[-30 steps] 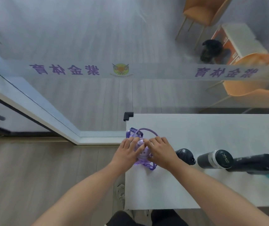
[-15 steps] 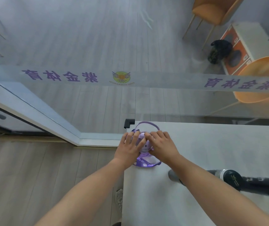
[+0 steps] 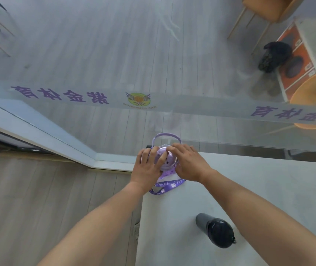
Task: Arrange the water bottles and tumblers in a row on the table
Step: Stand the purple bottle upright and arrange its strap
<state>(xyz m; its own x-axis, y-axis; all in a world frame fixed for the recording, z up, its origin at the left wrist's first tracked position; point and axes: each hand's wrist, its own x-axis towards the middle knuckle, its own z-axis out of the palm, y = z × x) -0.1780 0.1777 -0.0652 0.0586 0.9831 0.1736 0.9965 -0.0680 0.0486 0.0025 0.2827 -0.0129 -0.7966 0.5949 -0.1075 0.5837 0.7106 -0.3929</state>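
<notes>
Grip of left hand [image 3: 149, 167] and right hand [image 3: 189, 164] clasps purple bottle [image 3: 168, 161] at eleven o'clock on the tabletop [image 3: 258, 189]; best set it upright, inward from the edge.

A translucent purple bottle [image 3: 167, 162] is seen upright at the far left corner of the table [image 3: 249, 189], its loop handle [image 3: 167, 134] raised behind and a printed strap [image 3: 164, 186] trailing nearer. A grey bottle [image 3: 218, 234], black-lidded, is stood nearer, well apart.

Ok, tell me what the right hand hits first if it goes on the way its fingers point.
Probably the left hand: the right hand grips the purple bottle by its lid, fingers aimed at the left's fingertips close by.
</notes>
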